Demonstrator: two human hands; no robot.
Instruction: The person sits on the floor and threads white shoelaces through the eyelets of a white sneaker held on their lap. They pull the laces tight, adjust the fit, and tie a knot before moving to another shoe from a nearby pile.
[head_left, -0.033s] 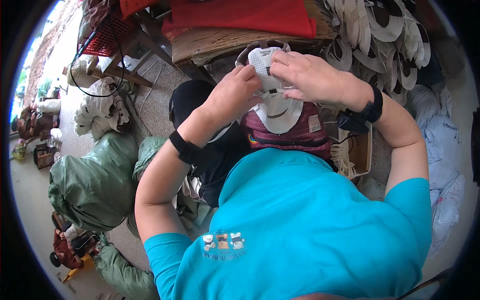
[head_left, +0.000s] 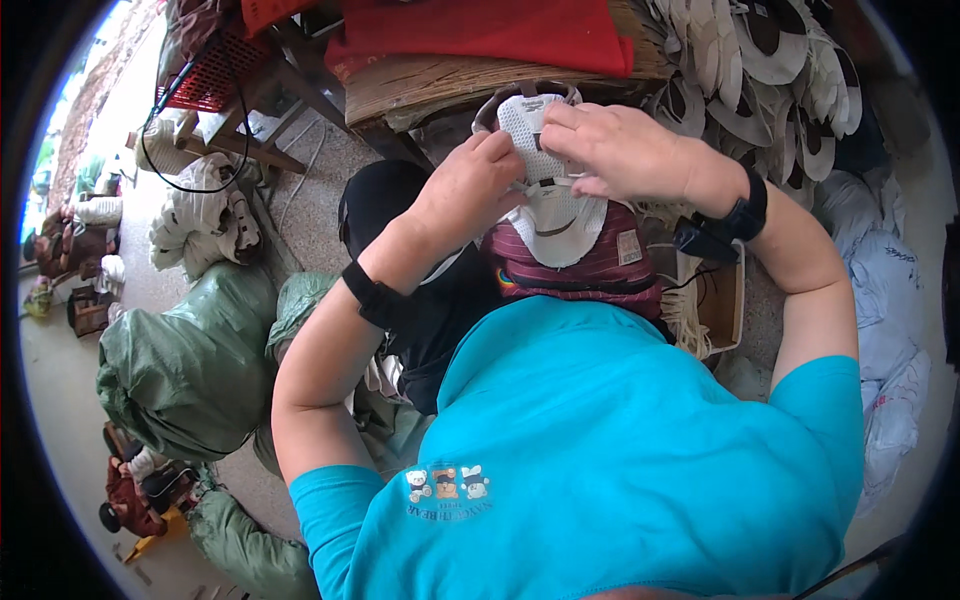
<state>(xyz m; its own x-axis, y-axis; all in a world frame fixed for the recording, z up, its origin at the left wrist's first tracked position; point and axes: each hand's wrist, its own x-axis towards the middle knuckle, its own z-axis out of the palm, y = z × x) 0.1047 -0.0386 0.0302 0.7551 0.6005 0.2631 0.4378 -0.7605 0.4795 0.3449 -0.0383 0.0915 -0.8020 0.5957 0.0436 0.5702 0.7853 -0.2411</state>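
A shoe upper [head_left: 566, 238], white with a mesh tongue [head_left: 527, 125] and a grey collar, rests over the maroon striped cloth [head_left: 560, 265] on my lap, its toe toward me. My left hand [head_left: 472, 178] is closed on its left edge, fingers bent and tips partly hidden. On the other side, my right hand [head_left: 615, 150] curls its fingers over the tongue's edge, with the thumb lower down by the eyelets. A narrow white strip, like a lace, crosses the throat between both hands. Exactly what each fingertip pinches is too small to tell.
Ahead stands a wooden bench [head_left: 440, 95] with red cloth [head_left: 480, 35]. Many uppers [head_left: 770, 90] hang at the far right. A box with white laces [head_left: 685, 320] is by my right side. Green sacks [head_left: 190, 355] and a black bag [head_left: 385, 205] are at left; white sacks [head_left: 885, 300] at right.
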